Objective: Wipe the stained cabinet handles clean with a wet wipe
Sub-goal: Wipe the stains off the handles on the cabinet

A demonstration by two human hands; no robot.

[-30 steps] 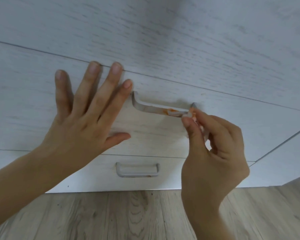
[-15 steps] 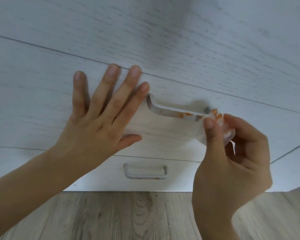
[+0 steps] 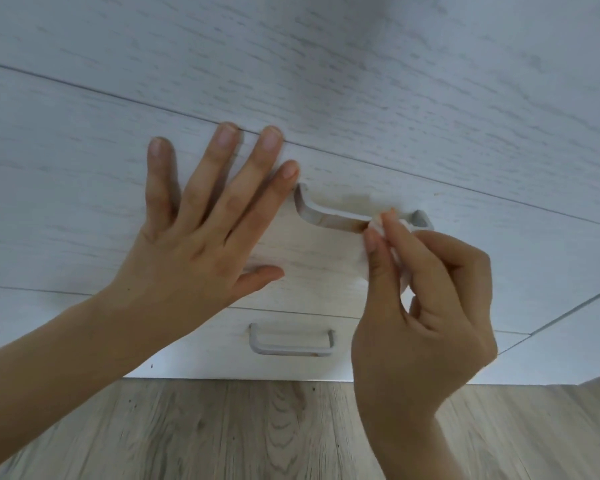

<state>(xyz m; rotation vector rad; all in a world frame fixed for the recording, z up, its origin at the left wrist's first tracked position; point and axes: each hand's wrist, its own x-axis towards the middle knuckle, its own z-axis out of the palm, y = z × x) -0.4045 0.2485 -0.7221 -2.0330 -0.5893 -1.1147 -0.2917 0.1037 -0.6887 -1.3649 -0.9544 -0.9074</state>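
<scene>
Left hand (image 3: pixel 191 244) lies flat, fingers spread, on the drawer front (image 3: pixel 66 188) just left of the upper handle (image 3: pixel 329 216). Right hand (image 3: pixel 426 306) pinches a wet wipe (image 3: pixel 378 227) against the handle's right part. Lower handle (image 3: pixel 291 339) sits near the floor (image 3: pixel 257 431).

Only 1 view is given, from a camera worn on the person's head. It sits close to a white wood-grain cabinet front (image 3: pixel 430 98) and faces forward and steeply down along it, so the drawer fronts fan out across the top and middle of the frame and the wooden floor (image 3: pixel 243 431) fills the bottom edge. The wide angle bends the drawer seams. Both forearms enter from the lower corners, and with no 2nd view nothing overlaps.
</scene>
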